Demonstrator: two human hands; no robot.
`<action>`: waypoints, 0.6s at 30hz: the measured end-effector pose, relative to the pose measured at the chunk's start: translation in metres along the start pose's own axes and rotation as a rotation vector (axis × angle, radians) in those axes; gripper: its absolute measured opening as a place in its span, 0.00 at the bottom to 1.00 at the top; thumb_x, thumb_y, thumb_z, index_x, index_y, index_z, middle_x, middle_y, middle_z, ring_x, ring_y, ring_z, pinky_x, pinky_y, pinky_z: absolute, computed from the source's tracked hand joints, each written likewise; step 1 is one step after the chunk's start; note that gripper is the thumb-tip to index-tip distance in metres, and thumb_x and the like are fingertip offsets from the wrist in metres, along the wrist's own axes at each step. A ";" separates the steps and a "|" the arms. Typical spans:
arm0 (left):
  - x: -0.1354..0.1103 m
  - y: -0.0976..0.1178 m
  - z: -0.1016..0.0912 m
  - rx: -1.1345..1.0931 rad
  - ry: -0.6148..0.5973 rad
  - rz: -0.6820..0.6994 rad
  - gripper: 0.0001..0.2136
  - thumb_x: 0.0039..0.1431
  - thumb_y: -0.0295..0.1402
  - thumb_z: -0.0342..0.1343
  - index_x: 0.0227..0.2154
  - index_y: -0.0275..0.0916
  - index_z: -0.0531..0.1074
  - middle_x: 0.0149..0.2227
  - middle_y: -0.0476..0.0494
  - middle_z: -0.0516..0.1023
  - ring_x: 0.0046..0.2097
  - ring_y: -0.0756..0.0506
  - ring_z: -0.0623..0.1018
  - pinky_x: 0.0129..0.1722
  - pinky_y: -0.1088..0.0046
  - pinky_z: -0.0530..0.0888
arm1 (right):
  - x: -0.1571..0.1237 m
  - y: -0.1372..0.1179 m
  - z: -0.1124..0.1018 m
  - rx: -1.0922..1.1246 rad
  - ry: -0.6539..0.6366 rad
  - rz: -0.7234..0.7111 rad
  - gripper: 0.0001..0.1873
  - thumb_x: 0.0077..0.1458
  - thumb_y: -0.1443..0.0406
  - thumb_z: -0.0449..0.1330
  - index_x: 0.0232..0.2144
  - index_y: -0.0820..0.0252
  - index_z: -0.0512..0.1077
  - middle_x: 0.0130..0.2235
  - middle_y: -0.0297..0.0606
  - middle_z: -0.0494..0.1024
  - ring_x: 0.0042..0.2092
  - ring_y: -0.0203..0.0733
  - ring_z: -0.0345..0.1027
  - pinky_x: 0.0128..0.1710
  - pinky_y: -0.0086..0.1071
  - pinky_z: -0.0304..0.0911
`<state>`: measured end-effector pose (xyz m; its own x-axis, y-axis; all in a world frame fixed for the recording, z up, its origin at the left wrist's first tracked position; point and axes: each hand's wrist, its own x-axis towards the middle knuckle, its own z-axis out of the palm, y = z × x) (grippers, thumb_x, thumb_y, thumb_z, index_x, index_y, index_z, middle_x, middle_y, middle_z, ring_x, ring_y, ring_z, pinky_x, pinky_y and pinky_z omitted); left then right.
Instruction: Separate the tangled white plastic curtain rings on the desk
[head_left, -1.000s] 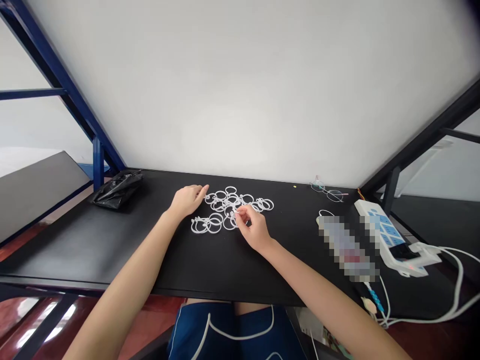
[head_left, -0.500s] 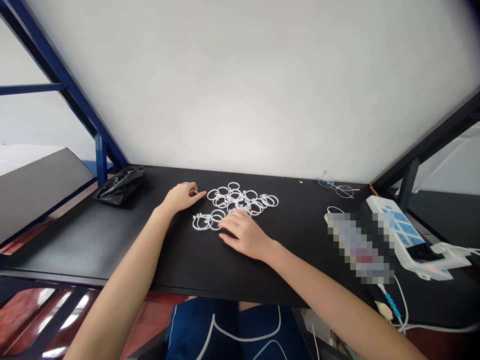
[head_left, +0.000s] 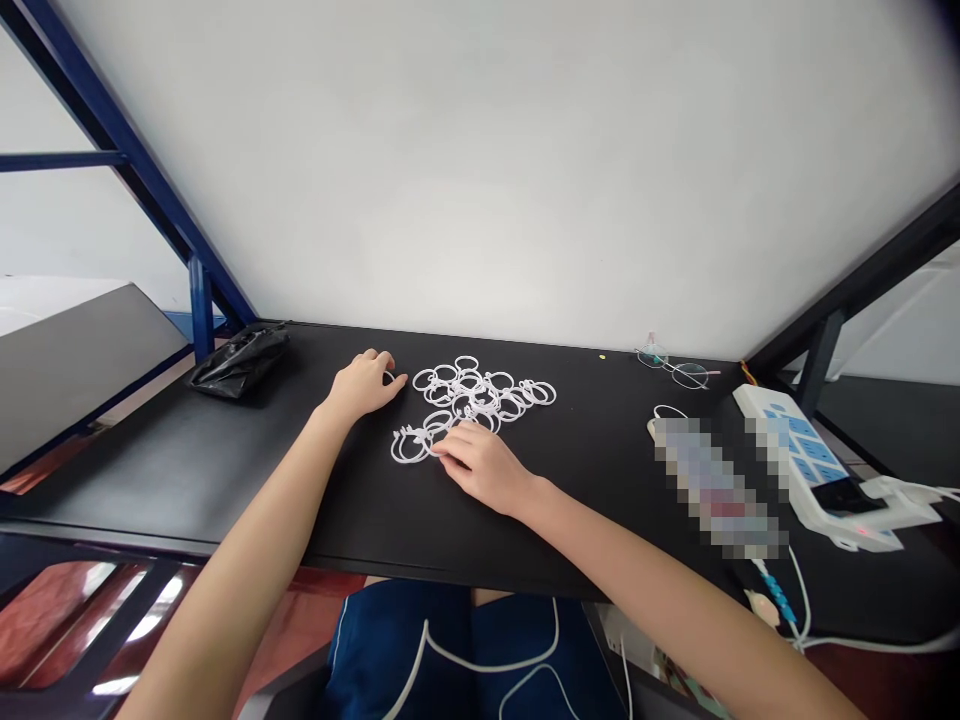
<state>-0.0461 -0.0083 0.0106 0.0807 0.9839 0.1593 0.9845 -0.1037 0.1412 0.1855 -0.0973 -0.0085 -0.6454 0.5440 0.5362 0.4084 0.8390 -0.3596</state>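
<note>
White plastic rings point(head_left: 480, 388), several with small clasps, lie in a loose, overlapping pile on the black tabletop point(head_left: 225, 480). At the pile's near-left edge my right hand point(head_left: 480, 462) has thumb and index finger pinched together on the rim of a white ring. Beside that grip, a few linked or overlapping rings point(head_left: 409, 446) spread to the left. To the left of the pile rests my left hand point(head_left: 364, 383), its fingers curled around a single white ring point(head_left: 388, 378), which shows only in part between fingers and thumb.
A black plastic bag point(head_left: 241, 362) lies at the back left. Glasses point(head_left: 688, 375) sit at the back right. Toward the right are a blurred-out phone-like object point(head_left: 716, 490) and a white power strip point(head_left: 795, 450) with cables. A wall point(head_left: 480, 200) stands behind the table.
My right thumb and index finger have closed together on a ring. The near-left rings have shifted slightly right and toward me. My left hand has barely moved.
</note>
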 end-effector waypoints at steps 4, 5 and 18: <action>-0.001 0.001 -0.002 0.006 0.013 -0.032 0.18 0.60 0.48 0.47 0.41 0.39 0.70 0.44 0.38 0.74 0.47 0.37 0.75 0.42 0.65 0.72 | 0.000 0.001 -0.001 0.128 0.158 0.062 0.07 0.60 0.71 0.55 0.34 0.58 0.72 0.31 0.38 0.77 0.36 0.41 0.69 0.39 0.36 0.69; -0.001 0.001 -0.002 0.008 0.015 -0.042 0.18 0.60 0.48 0.46 0.41 0.38 0.70 0.44 0.38 0.74 0.46 0.38 0.75 0.42 0.65 0.72 | 0.000 0.002 0.000 0.153 0.190 0.074 0.07 0.60 0.71 0.55 0.33 0.58 0.72 0.31 0.37 0.77 0.35 0.40 0.70 0.38 0.35 0.69; -0.011 0.031 -0.009 -0.313 0.690 0.085 0.11 0.64 0.35 0.45 0.45 0.37 0.66 0.50 0.34 0.69 0.53 0.40 0.69 0.52 0.63 0.67 | 0.000 0.004 -0.001 0.285 0.313 0.190 0.06 0.57 0.69 0.57 0.28 0.58 0.68 0.31 0.36 0.75 0.33 0.37 0.69 0.33 0.31 0.69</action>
<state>-0.0175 -0.0233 0.0226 -0.0629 0.6671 0.7423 0.8808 -0.3126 0.3556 0.1882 -0.0940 -0.0094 -0.3328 0.7021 0.6295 0.2789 0.7110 -0.6456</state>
